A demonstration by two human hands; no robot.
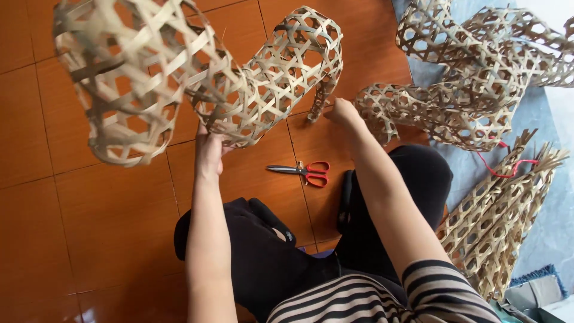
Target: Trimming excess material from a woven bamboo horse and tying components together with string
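Woven bamboo tube, both hands, orange tiled floor

One head-worn camera looks steeply down, close over the arms, onto the tiled floor.

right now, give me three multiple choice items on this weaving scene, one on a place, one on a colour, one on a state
1. Where do the scissors lie?
A. on the floor tiles between the knees
B. inside a woven tube
C. in the right hand

2. What colour are the scissor handles?
A. blue
B. red
C. black

3. What is the left hand doing?
A. resting flat on the floor
B. holding the scissors
C. gripping the underside of the raised woven bamboo tube

Answers:
1 A, they rest on the orange floor ahead of the black-clad legs.
2 B, the loops are bright red.
3 C, its fingers close on the lattice while the right hand pinches a strip end at the tube's other end.
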